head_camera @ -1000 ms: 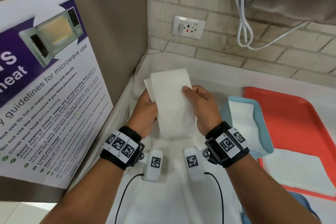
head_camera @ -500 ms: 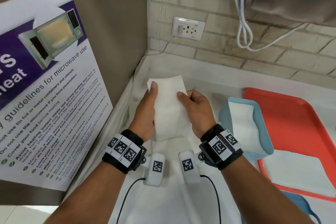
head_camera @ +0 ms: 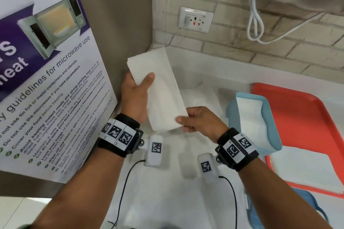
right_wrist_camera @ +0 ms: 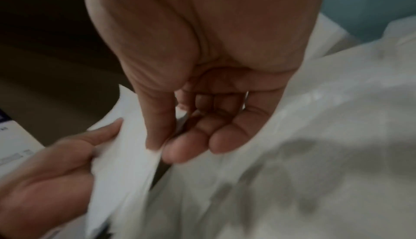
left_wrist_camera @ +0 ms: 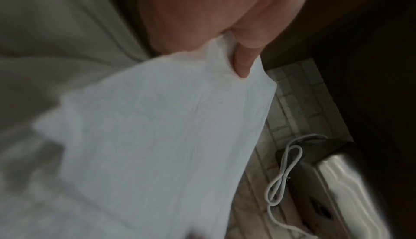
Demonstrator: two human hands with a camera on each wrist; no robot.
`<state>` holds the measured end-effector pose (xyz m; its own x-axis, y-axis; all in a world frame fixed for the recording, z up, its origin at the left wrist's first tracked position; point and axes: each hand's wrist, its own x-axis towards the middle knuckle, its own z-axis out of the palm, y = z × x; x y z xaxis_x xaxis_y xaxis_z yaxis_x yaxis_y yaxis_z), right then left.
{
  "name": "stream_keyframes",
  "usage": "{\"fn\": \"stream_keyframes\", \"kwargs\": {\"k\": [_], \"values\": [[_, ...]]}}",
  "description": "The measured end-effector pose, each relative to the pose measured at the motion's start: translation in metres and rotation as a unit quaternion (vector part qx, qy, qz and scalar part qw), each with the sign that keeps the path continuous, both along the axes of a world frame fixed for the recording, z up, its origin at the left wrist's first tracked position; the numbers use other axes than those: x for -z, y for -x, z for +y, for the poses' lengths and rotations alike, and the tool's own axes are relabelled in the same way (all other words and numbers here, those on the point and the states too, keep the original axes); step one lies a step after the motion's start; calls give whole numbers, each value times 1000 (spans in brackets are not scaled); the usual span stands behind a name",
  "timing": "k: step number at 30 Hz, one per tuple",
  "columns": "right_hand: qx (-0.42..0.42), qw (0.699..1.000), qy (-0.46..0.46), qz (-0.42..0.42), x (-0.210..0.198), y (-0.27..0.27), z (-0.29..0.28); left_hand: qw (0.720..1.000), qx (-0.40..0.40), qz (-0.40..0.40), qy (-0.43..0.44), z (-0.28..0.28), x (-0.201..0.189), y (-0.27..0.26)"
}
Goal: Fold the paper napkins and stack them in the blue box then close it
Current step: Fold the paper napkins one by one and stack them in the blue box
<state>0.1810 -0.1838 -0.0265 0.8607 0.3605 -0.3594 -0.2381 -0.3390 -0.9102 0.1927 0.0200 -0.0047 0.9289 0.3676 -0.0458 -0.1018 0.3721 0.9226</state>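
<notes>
A folded white paper napkin (head_camera: 158, 91) is held in the air over the white counter, slanting from upper left to lower right. My left hand (head_camera: 137, 87) grips its upper part, thumb on top. My right hand (head_camera: 193, 121) pinches its lower corner between thumb and fingers. The same napkin (left_wrist_camera: 157, 145) fills the left wrist view under my thumb, and the napkin (right_wrist_camera: 126, 154) shows in the right wrist view with both hands on it. The open light blue box (head_camera: 271, 117) stands to the right with folded napkins (head_camera: 251, 117) inside.
A red tray (head_camera: 307, 109) lies at the right with a flat napkin stack (head_camera: 303, 169) on it. A blue lid (head_camera: 312, 208) peeks out at the lower right. A microwave poster (head_camera: 46, 83) stands on the left, with the brick wall and its socket (head_camera: 195, 19) behind.
The napkin has been folded narrower and tilted into a slant. My left hand slid up to its upper end, while my right hand dropped to the lower corner.
</notes>
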Motion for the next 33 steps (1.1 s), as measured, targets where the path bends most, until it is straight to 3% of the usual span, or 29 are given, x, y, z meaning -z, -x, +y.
{"fn": "stream_keyframes", "kwargs": {"k": [4, 8, 14, 24, 29, 33], "values": [[18, 982, 175, -72, 19, -8, -25, 991, -60, -51, -111, 11, -11, -1], [51, 959, 258, -109, 30, -14, -33, 987, -70, -70, -130, 14, -11, -1], [-101, 893, 421, -125, 40, -1, -4, 988, -64, -58, -126, 15, -3, 1], [-144, 804, 520, -250, 51, -2, 22, 987, -91, -24, -131, 23, 3, 6], [-163, 812, 458, -323, 49, -1, 23, 986, -98, -13, -136, 19, 5, 5], [-168, 785, 490, -339, 56, 1, 32, 988, -86, -16, -127, 15, 6, 5]]}}
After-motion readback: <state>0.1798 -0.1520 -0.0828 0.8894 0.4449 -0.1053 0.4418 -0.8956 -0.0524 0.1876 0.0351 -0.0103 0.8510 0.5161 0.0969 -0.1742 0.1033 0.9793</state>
